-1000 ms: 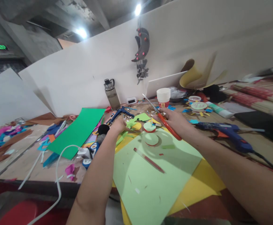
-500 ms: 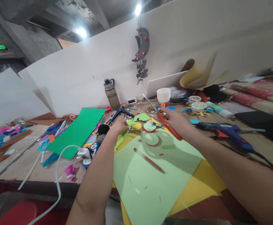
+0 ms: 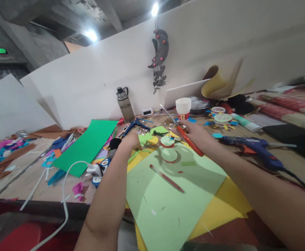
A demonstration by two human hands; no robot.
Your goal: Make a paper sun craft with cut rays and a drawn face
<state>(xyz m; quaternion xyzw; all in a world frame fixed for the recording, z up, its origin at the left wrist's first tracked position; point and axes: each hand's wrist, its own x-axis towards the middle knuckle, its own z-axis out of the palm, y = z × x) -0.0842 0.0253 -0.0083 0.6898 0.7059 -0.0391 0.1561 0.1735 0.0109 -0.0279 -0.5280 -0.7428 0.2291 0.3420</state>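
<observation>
Red-handled scissors point(image 3: 190, 142) are gripped in my right hand point(image 3: 194, 132), their blades pointing up and away to the left. My left hand point(image 3: 132, 141) is closed at a light-green paper scrap point(image 3: 143, 139); its fingertips are partly hidden. Close by sit a yellow disc point(image 3: 153, 140) and a red-edged, light-green-topped disc point(image 3: 167, 141). A second red-edged green disc point(image 3: 169, 154) rests on a large light-green sheet point(image 3: 165, 209). Below it lies a red pen point(image 3: 166, 178), slanting across the sheet, with a small green strip point(image 3: 188, 163) to its upper right.
A blue glue gun point(image 3: 257, 148) lies to the right, another point(image 3: 135, 124) behind my left hand. Stacked paper cups point(image 3: 183, 106) and a bottle point(image 3: 125, 106) stand at the back. A green sheet point(image 3: 87, 146) and a white cable point(image 3: 65, 202) are left.
My left hand has turned palm-down and shifted slightly lower and left over the green scraps. The right hand and scissors have hardly moved.
</observation>
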